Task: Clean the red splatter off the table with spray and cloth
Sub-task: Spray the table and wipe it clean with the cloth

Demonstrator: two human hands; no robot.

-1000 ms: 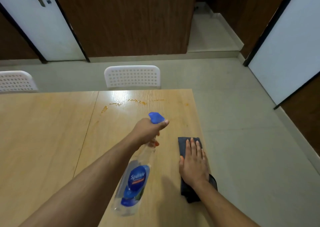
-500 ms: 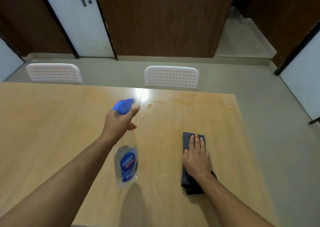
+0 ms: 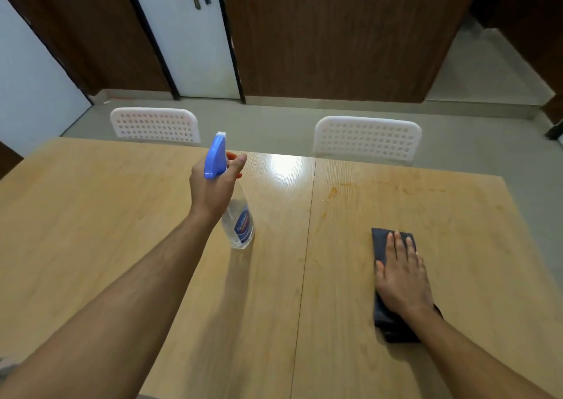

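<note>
Wood-grain tabletop (image 3: 91, 231), two panels butted at a seam running front to back, glare patch at the far edge. Two white perforated chairs (image 3: 368, 138) pushed in on the far side; brown wall panels and a white door (image 3: 189, 39) behind, grey floor.

Left hand (image 3: 213, 189) grips the spray bottle (image 3: 239, 225) at the neck, fingers curled round it, index finger extended forward by the trigger, thumb side toward the camera. Blue spray head (image 3: 215, 157) sticks up above the hand. Bottle is clear with a blue label, roughly upright, slightly tilted, base at or just above the tabletop on the left panel near the seam; can't tell if it's actually touching.

Right hand (image 3: 402, 276) lies flat on the dark cloth (image 3: 379, 246), fingers straight and close together, palm down, pressing it onto the right panel. Cloth is folded, pokes out past the fingertips and behind the wrist.

Red splatter (image 3: 332, 192) reads as faint orange smears and specks on the right panel, strung along the far edge, with a streak down beside the seam. Cloth is near it, not on it; bottle is left of it.
</note>
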